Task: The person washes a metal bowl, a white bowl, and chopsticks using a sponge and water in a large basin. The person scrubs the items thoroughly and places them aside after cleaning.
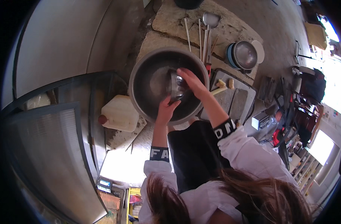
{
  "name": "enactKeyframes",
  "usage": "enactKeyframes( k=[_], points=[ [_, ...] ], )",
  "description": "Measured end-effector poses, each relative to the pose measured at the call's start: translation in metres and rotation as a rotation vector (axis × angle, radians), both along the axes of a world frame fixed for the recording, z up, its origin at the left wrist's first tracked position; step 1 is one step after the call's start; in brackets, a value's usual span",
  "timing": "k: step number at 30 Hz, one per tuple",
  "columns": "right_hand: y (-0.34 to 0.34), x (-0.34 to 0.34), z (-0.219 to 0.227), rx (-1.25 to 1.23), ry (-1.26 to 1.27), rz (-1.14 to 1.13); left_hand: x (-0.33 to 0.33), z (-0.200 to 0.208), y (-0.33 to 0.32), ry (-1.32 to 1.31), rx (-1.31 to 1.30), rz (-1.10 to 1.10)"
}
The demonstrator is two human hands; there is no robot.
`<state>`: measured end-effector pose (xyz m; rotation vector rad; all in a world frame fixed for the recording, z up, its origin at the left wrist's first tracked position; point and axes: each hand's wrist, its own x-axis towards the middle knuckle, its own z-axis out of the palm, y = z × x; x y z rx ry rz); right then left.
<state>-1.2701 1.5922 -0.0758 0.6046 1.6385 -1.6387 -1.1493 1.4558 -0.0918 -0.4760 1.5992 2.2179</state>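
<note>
Presently, left hand [166, 108] (seven o'clock) and right hand [190, 80] (one o'clock), both part-curled, hold 1 tilted metal bowl [175, 86] within 1 grey basin [132, 84]; white lettering on 2 dark cuffs [159, 154].

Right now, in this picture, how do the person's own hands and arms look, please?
The left hand and right hand wear no gloves. The left sleeve and right sleeve are white and stop before the hands; the left cuff and right cuff are black bands with white block letters.
</note>
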Motion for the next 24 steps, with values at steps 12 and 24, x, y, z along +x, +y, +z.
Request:
enactKeyframes(
  k=[12, 24],
  points=[
    [-0.004, 0.024, -0.015, -0.165, 0.037, -0.053, -0.049, 0.016, 0.017, 0.222, -0.652, -0.537],
    [0.025, 0.019, 0.011, 0.173, 0.258, 0.179, -0.026, 0.030, 0.032, 0.458, -1.057, -0.461]
  ],
)
